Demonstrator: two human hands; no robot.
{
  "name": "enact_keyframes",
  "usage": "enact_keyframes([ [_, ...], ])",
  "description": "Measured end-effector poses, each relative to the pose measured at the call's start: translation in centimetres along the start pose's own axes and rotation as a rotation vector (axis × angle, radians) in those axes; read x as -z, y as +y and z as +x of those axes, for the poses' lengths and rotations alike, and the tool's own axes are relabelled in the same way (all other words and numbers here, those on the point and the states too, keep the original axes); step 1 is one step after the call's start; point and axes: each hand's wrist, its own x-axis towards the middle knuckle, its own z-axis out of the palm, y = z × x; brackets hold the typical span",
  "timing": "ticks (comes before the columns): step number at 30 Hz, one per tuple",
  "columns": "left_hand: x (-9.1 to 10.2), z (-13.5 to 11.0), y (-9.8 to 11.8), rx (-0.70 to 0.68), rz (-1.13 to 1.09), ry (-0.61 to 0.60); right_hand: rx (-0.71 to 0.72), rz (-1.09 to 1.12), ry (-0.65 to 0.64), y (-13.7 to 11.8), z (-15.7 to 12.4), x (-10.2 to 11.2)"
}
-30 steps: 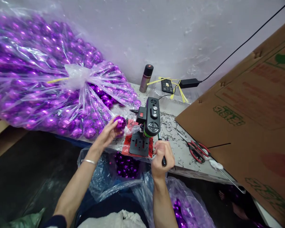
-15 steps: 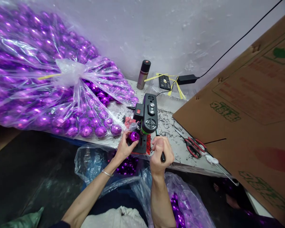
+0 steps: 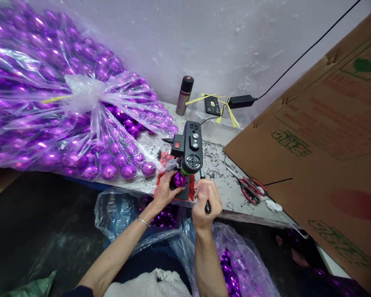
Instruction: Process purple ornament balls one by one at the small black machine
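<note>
A small black bench machine (image 3: 193,145) with a red switch, two round vents and a side lever stands near the table's front edge. Under its front end, my left hand (image 3: 166,188) grips a shiny purple faceted ball (image 3: 179,179) between thumb and fingers, just above the dark base plate (image 3: 182,194). My right hand (image 3: 208,202) is wrapped in a fist round the black-handled lever (image 3: 207,207). The ball's top is partly hidden by the machine head.
A large tied clear bag (image 3: 89,93) of purple balls fills the left. Red-handled scissors (image 3: 250,189) lie right of the machine, beside a big cardboard box (image 3: 315,144). A spray can (image 3: 184,95) and a power adapter (image 3: 242,101) sit behind. Below the edge hangs an open plastic bag (image 3: 111,210) with purple balls.
My left hand has moved the purple ball slightly right, in under the machine head. My right hand stays closed on the lever. The whole view has shifted a little.
</note>
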Motion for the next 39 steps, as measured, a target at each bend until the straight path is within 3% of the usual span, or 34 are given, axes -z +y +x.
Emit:
enact_keyframes([
  [9, 0.1, 0.1, 0.5, 0.099, -0.117, -0.012, 0.154, 0.017, 0.108, 3.9, -3.4, -1.8],
  [22, -0.1, 0.0, 0.4, 0.111, -0.149, -0.007, 0.164, 0.038, 0.186, 4.7, -3.9, -2.5],
  [29, -0.4, -0.1, 0.0, 0.129, -0.132, -0.008, 0.08, 0.168, 0.251, 4.4, -4.2, -3.5],
  [35, -0.4, -0.1, -0.2, 0.122, -0.145, -0.02, 0.047, 0.145, 0.274, 4.7, -4.5, -3.9],
  [39, -0.4, 0.0, -0.1, 0.139, -0.15, -0.025, 0.118, 0.128, 0.219, 5.5, -5.1, -3.8],
])
